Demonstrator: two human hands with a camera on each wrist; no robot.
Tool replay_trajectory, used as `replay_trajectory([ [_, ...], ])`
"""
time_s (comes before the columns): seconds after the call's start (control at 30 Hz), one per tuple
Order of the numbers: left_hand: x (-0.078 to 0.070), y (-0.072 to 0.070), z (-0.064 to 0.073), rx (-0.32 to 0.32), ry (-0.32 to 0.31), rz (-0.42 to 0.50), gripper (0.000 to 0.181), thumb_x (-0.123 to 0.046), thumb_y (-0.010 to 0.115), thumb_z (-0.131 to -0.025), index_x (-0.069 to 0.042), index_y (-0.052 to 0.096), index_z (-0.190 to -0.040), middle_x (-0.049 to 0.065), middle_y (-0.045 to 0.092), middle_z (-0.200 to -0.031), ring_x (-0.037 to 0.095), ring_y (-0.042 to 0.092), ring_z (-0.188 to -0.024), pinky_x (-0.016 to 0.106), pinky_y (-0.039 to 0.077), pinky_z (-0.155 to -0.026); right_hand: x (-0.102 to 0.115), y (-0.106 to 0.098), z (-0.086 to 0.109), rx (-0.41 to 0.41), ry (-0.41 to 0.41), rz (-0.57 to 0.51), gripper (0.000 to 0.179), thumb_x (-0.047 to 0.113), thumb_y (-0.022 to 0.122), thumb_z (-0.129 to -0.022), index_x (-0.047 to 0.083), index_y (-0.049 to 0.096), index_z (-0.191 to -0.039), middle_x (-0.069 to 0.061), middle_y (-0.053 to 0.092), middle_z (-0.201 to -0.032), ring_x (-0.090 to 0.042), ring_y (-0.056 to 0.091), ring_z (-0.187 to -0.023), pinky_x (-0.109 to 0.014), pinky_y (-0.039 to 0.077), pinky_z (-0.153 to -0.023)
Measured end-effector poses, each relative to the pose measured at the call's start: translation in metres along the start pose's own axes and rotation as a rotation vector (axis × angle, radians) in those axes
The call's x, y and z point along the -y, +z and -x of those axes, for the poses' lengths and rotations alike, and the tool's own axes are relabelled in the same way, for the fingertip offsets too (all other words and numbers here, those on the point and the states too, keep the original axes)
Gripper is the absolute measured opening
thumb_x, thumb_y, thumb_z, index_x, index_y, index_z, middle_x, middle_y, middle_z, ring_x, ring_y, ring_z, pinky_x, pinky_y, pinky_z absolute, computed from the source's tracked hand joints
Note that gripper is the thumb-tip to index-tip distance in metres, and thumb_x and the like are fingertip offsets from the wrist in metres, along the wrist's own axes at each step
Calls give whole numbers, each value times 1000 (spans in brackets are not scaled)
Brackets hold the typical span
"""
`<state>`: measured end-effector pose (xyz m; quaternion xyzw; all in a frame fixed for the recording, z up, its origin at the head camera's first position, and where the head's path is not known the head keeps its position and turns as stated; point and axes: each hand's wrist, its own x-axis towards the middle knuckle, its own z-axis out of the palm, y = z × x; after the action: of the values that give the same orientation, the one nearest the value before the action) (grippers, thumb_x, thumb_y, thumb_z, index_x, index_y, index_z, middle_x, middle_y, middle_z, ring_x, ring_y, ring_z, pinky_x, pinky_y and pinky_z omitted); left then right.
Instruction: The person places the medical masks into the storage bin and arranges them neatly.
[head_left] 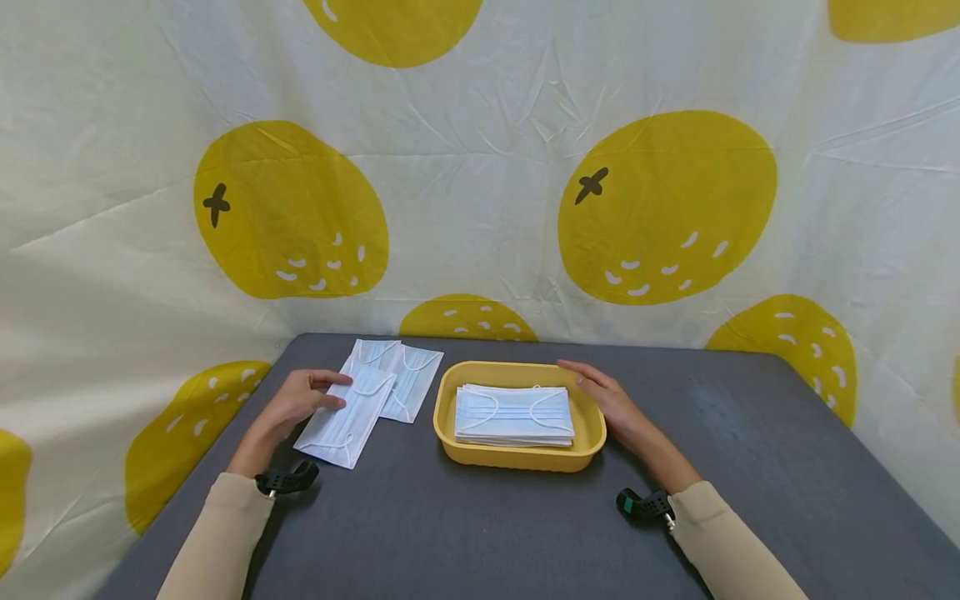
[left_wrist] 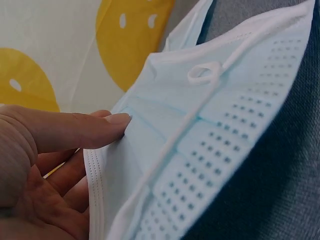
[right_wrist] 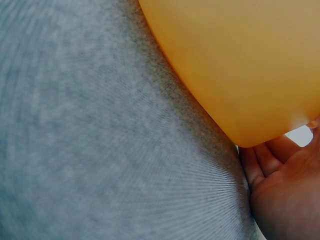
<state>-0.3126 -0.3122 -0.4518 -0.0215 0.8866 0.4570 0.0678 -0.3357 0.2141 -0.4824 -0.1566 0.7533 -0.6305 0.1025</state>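
My left hand (head_left: 300, 398) pinches a light blue face mask (head_left: 345, 425) by its left edge. In the left wrist view the thumb (left_wrist: 95, 131) lies on top and the other fingers lie underneath. The held mask (left_wrist: 200, 125) slopes, its white ear loop on the upper side. Two more face masks (head_left: 412, 387) lie just beyond it, overlapping. At the middle of the table stands a yellow plastic bin (head_left: 517, 457) with a stack of face masks (head_left: 514, 415) lying flat inside. My right hand (head_left: 611, 408) holds the bin's far right corner; its fingers (right_wrist: 267, 157) lie against the outer wall.
A dark grey cloth covers the table (head_left: 480, 533). Behind and to the left hangs a white curtain (head_left: 480, 225) printed with yellow fruit. A black strap is on each wrist.
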Motion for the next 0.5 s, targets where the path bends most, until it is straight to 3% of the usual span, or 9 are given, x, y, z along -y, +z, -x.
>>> replay_trajectory([
  [0.17,-5,1,0,-11,13,-31,42,-8,77,-89,-5,71,-130,24,57,-147,39,47,-129,62,42,-107,0,0,0,-1,7,-5,50,31,41,-113,9,42,-158,-17,36,-165,-32,47,-142,-26,53,-101],
  [0.5,-11,2,1,-23,18,-13,42,-9,78,-89,-4,70,-131,24,58,-147,42,48,-135,68,37,-113,1,0,0,2,6,-20,51,29,40,-113,6,40,-159,-16,36,-166,-38,43,-146,-33,51,-107],
])
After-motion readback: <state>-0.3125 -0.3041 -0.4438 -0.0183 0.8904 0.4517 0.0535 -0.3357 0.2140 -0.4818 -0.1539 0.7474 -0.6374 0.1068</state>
